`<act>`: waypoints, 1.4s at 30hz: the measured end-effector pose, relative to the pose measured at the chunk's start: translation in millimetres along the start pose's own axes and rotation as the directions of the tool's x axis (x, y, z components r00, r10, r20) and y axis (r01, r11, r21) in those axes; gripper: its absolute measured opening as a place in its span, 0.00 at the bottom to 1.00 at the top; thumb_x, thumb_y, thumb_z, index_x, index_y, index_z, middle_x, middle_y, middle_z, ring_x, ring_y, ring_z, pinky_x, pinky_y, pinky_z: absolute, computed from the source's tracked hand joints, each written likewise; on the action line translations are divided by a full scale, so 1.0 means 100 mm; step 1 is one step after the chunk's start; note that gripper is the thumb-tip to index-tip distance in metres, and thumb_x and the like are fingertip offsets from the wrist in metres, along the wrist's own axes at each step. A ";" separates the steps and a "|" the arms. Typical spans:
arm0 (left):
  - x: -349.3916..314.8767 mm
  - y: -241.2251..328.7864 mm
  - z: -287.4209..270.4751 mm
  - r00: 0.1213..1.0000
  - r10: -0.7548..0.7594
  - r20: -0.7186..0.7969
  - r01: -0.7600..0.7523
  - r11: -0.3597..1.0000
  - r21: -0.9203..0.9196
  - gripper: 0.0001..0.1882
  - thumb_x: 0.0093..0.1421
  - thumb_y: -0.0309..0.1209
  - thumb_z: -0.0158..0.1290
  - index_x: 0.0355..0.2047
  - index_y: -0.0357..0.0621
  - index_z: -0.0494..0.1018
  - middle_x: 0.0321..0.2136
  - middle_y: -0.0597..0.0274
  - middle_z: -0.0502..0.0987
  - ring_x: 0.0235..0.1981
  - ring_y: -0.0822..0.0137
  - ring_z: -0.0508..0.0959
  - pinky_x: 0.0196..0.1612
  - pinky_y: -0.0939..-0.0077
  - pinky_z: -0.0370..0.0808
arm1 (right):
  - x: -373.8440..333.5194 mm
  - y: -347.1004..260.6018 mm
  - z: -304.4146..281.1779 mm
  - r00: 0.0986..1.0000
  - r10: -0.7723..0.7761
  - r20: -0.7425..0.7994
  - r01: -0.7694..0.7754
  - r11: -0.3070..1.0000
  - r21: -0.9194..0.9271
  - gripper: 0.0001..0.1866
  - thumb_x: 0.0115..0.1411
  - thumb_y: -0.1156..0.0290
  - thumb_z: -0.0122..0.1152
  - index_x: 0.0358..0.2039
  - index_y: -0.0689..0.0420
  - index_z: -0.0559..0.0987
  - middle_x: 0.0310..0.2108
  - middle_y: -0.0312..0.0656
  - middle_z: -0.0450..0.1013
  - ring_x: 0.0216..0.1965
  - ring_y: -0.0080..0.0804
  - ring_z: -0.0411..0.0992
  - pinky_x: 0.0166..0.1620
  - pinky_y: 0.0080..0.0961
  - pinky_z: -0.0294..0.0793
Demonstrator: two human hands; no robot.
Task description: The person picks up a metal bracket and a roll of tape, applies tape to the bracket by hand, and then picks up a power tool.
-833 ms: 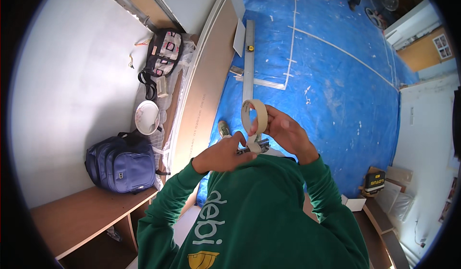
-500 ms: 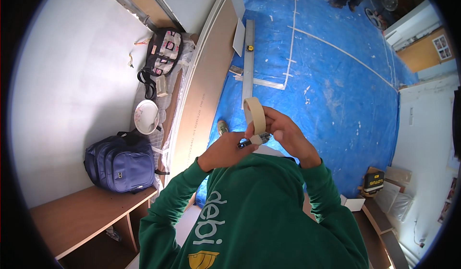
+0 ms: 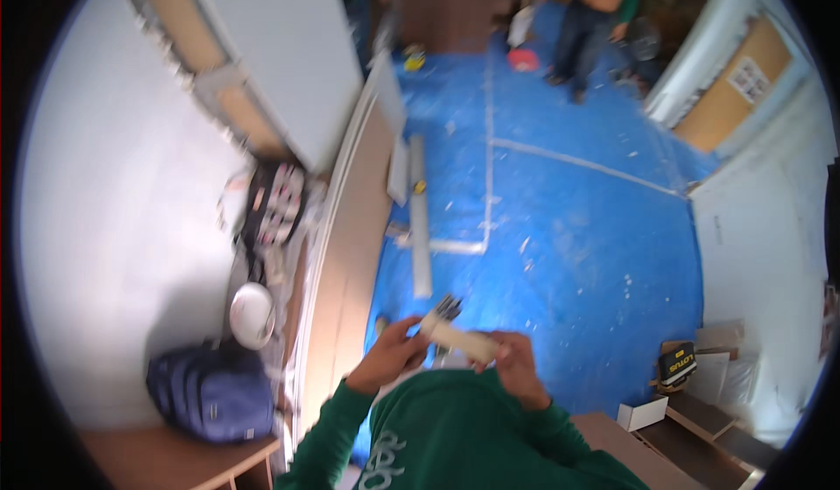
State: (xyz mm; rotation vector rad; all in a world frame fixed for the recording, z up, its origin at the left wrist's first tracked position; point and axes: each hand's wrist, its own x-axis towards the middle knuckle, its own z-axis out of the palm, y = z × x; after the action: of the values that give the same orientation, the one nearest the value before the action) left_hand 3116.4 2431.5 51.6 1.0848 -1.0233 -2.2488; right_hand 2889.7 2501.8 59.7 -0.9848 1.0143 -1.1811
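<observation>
Just in front of my body, both hands are held close together over the floor. My left hand (image 3: 390, 355) is closed with its fingertips at a small tape-wrapped bundle (image 3: 447, 307), whose dark grey ends stick out at the far side. Its exact kind is too blurred to tell. My right hand (image 3: 520, 371) grips the end of a cream masking tape roll (image 3: 471, 343), which lies tilted on its side between the hands. Roll and bundle meet or overlap near my left fingers; blur hides whether a strip joins them.
Blue sheeting (image 3: 577, 271) covers the floor, with a long grey level (image 3: 420, 227) on it. Boards (image 3: 337, 262) lean at left, beside a blue backpack (image 3: 210, 394) on a wooden shelf (image 3: 166, 451). A person (image 3: 591, 26) stands far off, another at the back left.
The view has tilted up, showing more of the far room. The tape roll has gone from upright to lying on its side, and my hands have moved apart somewhat.
</observation>
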 end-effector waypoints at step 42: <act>-0.12 -0.34 0.17 0.958 0.164 -0.235 -0.219 0.948 -0.231 0.16 0.73 0.42 0.41 0.38 0.41 0.65 0.22 0.65 0.64 0.18 0.76 0.60 0.21 0.81 0.59 | 0.18 -0.29 0.07 0.969 -0.135 0.206 0.246 0.490 -0.836 0.16 0.55 0.53 0.70 0.33 0.53 0.84 0.24 0.32 0.77 0.29 0.30 0.74 0.48 0.31 0.66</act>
State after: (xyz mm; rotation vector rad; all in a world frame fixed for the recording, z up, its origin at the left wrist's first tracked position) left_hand 3107.7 2467.8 38.3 1.0381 -0.6964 -1.9917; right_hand 2891.1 2481.5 88.1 -1.9901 1.4692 -0.7149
